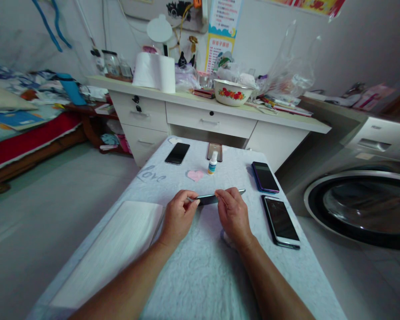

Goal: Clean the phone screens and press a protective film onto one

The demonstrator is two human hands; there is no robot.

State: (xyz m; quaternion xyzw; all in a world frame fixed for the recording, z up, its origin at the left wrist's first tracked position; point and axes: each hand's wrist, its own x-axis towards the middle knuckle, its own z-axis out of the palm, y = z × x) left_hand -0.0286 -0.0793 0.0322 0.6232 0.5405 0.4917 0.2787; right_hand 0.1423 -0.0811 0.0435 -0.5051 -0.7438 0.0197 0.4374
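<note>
Above the middle of the cloth-covered table, a dark smartphone (207, 199) is held tilted, so mostly its thin edge and a strip of its dark face show. My left hand (179, 215) pinches its left end between thumb and fingers. My right hand (234, 214) is closed at its right part, fingertips at the near edge; whether something small is also between those fingers, I cannot tell. Beyond the hands stands a small white spray bottle (212, 163) with a blue and yellow label. Behind that bottle lies a phone case (215, 151).
A black phone (178, 154) lies far left on the table. To the right lie a purple-edged phone (265, 177) and a white-framed phone (281, 221). A folded white sheet (120, 249) is at left. Behind are a desk (206, 121) and a washing machine (370, 178) at right.
</note>
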